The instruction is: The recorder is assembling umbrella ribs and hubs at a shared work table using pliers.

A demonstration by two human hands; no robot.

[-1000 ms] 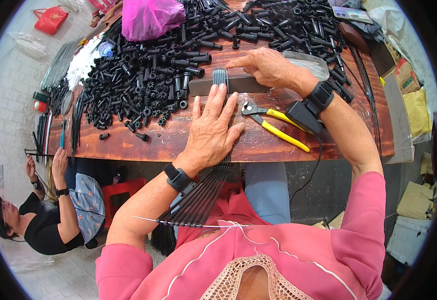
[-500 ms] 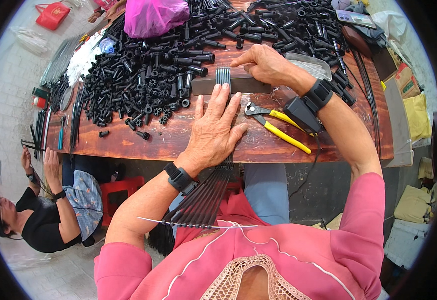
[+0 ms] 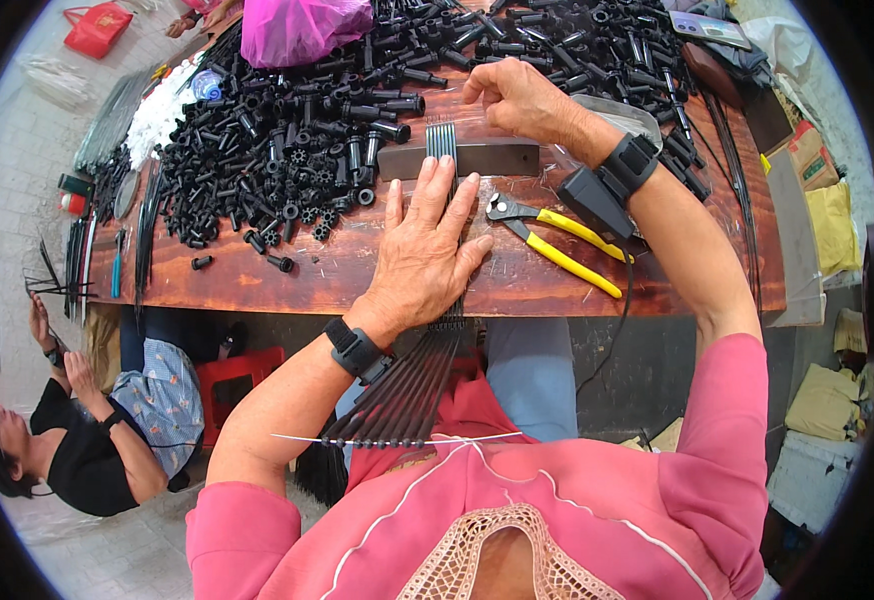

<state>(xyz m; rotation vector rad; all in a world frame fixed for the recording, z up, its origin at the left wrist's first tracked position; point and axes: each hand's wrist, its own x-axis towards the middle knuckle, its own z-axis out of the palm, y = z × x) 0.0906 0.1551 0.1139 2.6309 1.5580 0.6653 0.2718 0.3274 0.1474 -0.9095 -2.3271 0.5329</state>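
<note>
My left hand point(image 3: 422, 245) lies flat, fingers spread, over a row of thin dark rods point(image 3: 440, 142). Their far ends rest side by side across a dark metal bar point(image 3: 502, 158). Nearer my body the black rods point(image 3: 397, 390) fan out, and a thin white rod point(image 3: 302, 437) crosses their near ends. My right hand point(image 3: 532, 105) hovers right of the far rod ends, apart from them, with its fingers bent inward. Whatever those fingers hold, if anything, is too small to make out. Cutting pliers with yellow handles point(image 3: 567, 255) lie right of my left hand.
Piles of black plastic tubular parts point(image 3: 307, 130) cover the far table. A purple bag point(image 3: 302, 30) sits among them. A clear tray point(image 3: 622, 115) is partly behind my right forearm. White pieces point(image 3: 162, 120) lie far left. Another person point(image 3: 87, 430) sits at the left.
My right hand has lifted away from the far rod ends, moving slightly farther off and to the right. My left hand stays flat on the rods. The whole view has shifted slightly.
</note>
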